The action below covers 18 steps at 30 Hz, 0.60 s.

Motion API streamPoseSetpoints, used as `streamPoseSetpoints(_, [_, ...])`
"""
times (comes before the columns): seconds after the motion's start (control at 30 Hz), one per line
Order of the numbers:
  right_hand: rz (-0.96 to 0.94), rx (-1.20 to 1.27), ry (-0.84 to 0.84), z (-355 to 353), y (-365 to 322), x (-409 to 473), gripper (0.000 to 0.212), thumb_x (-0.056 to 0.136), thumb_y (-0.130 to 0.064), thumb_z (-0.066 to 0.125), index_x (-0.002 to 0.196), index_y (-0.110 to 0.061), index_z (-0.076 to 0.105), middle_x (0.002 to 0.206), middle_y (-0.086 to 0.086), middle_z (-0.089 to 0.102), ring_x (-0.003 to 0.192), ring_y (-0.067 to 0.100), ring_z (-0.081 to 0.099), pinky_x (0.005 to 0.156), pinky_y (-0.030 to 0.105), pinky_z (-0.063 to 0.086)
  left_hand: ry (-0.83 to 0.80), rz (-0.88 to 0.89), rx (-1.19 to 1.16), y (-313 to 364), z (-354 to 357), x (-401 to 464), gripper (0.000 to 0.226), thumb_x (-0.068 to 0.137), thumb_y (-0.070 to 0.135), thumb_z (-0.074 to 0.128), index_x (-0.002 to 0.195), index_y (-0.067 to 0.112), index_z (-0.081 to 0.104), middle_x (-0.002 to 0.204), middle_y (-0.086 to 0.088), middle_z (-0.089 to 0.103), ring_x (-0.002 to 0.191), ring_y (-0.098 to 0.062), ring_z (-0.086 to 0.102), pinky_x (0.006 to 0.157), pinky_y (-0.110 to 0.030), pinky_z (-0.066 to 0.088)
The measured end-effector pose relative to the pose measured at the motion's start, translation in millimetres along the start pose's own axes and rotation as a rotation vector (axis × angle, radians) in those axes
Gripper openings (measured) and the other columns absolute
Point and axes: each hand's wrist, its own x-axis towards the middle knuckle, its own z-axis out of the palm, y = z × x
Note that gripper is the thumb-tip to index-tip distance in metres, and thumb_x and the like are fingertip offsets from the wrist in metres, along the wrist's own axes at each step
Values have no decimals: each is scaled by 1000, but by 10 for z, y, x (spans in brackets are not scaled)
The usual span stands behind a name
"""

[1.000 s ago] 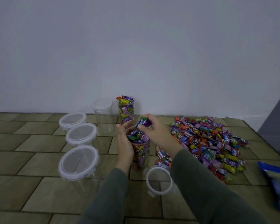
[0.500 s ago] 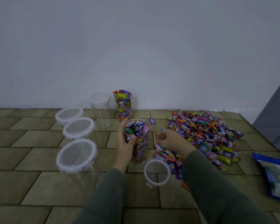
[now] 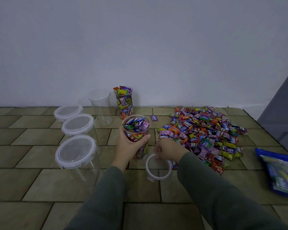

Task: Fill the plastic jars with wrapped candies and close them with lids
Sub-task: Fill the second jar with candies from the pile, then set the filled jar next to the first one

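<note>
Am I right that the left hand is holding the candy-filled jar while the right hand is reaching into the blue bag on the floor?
Not quite. In the head view the left hand does hold the candy-filled jar, but the right hand is at the rim of the loose lid lying on the floor beside the jar. The blue bag lies untouched, far to the right.

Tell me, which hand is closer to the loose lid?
Right. The right hand touches the far rim of the lid; the left hand grips the jar just beyond it.
</note>
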Motion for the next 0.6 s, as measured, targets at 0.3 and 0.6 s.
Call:
streamPoseSetpoints(0.3, [24, 35, 147, -401, 119, 137, 16, 96, -21, 55, 106, -12, 62, 102, 4, 64, 88, 17, 58, 82, 30, 49, 93, 22, 8, -22, -22, 91, 92, 52, 47, 90, 129, 32, 41, 128, 5, 50, 118, -12, 52, 100, -35, 48])
streamPoseSetpoints(0.6, [181, 176, 364, -795, 473, 471, 16, 97, -13, 51, 101, -4, 64, 85, 4, 58, 71, 14, 55, 58, 21, 38, 144, 144, -13, 296, 125, 670, 95, 49, 60, 85, 130, 33, 43, 128, 5, 54, 116, -9, 56, 98, -35, 51])
